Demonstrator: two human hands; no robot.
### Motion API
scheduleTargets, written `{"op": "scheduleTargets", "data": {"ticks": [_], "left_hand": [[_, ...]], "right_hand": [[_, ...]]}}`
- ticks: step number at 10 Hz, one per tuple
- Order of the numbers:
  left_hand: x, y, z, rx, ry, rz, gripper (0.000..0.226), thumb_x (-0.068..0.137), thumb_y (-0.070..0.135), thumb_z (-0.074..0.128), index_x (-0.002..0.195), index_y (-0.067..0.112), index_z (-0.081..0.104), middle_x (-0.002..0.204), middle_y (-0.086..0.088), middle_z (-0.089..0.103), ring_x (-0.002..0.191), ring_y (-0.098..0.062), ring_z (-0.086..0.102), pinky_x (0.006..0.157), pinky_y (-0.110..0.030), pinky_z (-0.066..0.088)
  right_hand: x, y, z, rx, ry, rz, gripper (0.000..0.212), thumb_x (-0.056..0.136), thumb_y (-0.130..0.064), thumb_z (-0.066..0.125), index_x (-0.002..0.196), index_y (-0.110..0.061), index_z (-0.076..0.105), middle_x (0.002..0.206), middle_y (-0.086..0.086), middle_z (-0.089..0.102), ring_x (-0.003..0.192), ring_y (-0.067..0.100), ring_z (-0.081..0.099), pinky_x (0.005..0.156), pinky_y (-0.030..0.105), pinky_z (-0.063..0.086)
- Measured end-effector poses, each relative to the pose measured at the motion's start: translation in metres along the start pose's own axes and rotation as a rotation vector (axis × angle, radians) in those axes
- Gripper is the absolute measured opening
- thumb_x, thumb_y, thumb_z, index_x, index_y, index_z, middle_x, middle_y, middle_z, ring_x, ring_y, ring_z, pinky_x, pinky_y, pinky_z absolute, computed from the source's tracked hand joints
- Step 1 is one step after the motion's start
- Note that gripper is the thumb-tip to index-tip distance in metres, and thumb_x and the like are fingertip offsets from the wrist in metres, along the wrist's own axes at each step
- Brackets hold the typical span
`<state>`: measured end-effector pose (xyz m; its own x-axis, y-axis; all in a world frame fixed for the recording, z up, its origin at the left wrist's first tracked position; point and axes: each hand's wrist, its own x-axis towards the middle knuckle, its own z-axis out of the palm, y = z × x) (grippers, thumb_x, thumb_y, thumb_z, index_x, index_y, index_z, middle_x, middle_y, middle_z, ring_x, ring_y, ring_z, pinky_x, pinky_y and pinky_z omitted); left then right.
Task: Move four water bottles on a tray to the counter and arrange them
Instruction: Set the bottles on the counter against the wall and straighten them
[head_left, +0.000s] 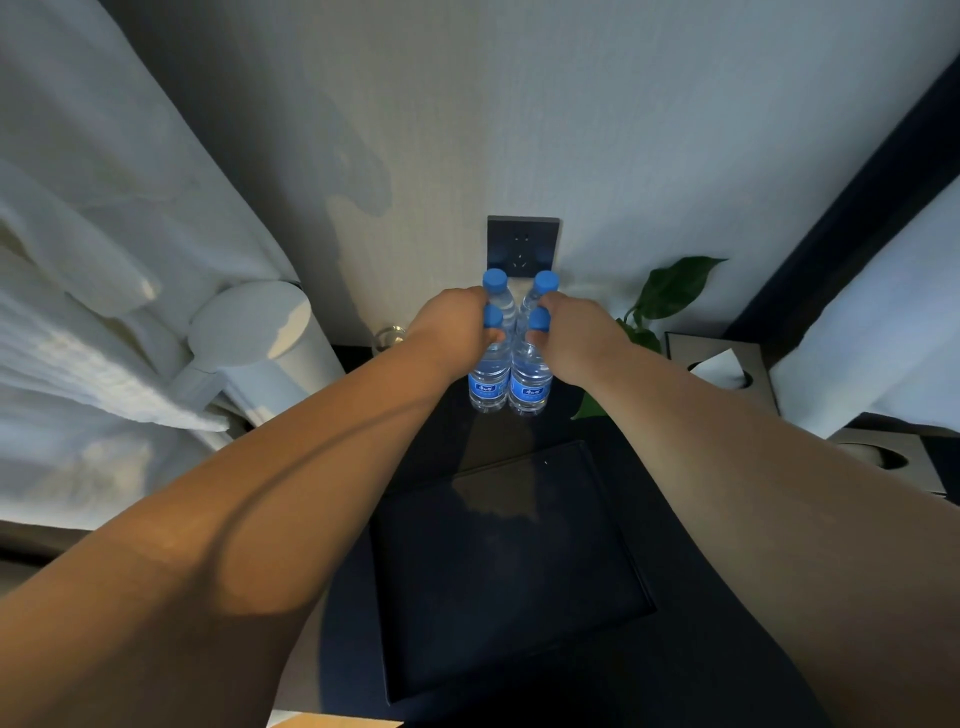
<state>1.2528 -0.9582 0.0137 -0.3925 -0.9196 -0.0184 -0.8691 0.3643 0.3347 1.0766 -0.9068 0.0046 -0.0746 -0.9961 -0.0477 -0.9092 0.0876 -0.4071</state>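
Several clear water bottles with blue caps and blue labels stand close together on the dark counter (701, 649) by the wall, beyond the dark tray (509, 597), which holds nothing. My left hand (454, 330) grips the two left bottles (488, 382) at their necks. My right hand (569, 338) grips the two right bottles (530, 384) the same way. The front pair shows its labels; the back pair shows little more than caps.
A dark wall socket (522, 244) sits just behind the bottles. A white cylinder (260, 332) and white cloth (78, 312) are at left, a glass (387, 338) beside them. A green plant (670, 291) and tissue boxes (722, 364) stand at right.
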Motion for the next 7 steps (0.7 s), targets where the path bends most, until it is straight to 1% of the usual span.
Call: {"op": "scheduleTargets", "data": {"ticks": [1,3,4,5,6,7], "left_hand": [[-0.001,0.0,0.001,-0.005,0.003,0.005,0.03,0.093,0.028,0.067,0.117,0.013,0.058,0.105,-0.01,0.066,0.088,-0.024,0.059,0.071,-0.032,0.04],[-0.005,-0.001,0.001,-0.039,0.01,0.006,0.034,0.093,0.029,0.066,0.123,0.014,0.057,0.109,-0.01,0.067,0.088,-0.022,0.058,0.073,-0.032,0.041],[-0.008,-0.003,0.002,-0.051,0.011,0.017,0.041,0.093,0.029,0.069,0.128,0.012,0.055,0.114,-0.011,0.066,0.097,-0.027,0.061,0.076,-0.032,0.043],[-0.011,-0.003,-0.001,-0.049,0.018,0.021,0.048,0.091,0.03,0.071,0.132,0.014,0.053,0.118,-0.011,0.066,0.101,-0.028,0.062,0.081,-0.035,0.048],[-0.014,-0.004,-0.002,-0.026,0.028,0.023,0.053,0.089,0.036,0.072,0.134,0.016,0.051,0.119,-0.009,0.065,0.101,-0.027,0.062,0.082,-0.039,0.052],[-0.018,-0.007,-0.006,-0.019,0.038,0.012,0.057,0.089,0.043,0.07,0.135,0.017,0.048,0.119,-0.008,0.065,0.1,-0.026,0.063,0.08,-0.04,0.055]], "right_hand": [[-0.003,-0.001,0.0,0.031,-0.003,0.01,0.042,0.104,-0.029,0.061,0.142,-0.015,0.05,0.115,0.01,0.068,0.089,0.02,0.06,0.074,0.034,0.048],[-0.009,-0.004,-0.004,0.021,-0.012,0.032,0.045,0.103,-0.031,0.06,0.143,-0.014,0.048,0.114,0.009,0.068,0.09,0.022,0.062,0.076,0.037,0.054],[-0.013,-0.005,-0.005,0.018,-0.027,0.053,0.044,0.103,-0.031,0.06,0.142,-0.015,0.047,0.112,0.007,0.068,0.089,0.022,0.063,0.077,0.04,0.056],[-0.019,-0.007,-0.007,0.028,-0.021,0.071,0.033,0.103,-0.027,0.057,0.133,-0.015,0.05,0.105,0.008,0.069,0.08,0.019,0.063,0.064,0.035,0.05],[-0.025,-0.008,-0.01,0.041,0.003,0.072,0.041,0.102,-0.028,0.057,0.139,-0.014,0.048,0.104,0.009,0.068,0.08,0.021,0.063,0.062,0.035,0.048],[-0.032,-0.008,-0.013,0.039,0.018,0.097,0.049,0.102,-0.033,0.059,0.145,-0.013,0.044,0.099,0.007,0.068,0.078,0.02,0.066,0.061,0.035,0.052]]}}
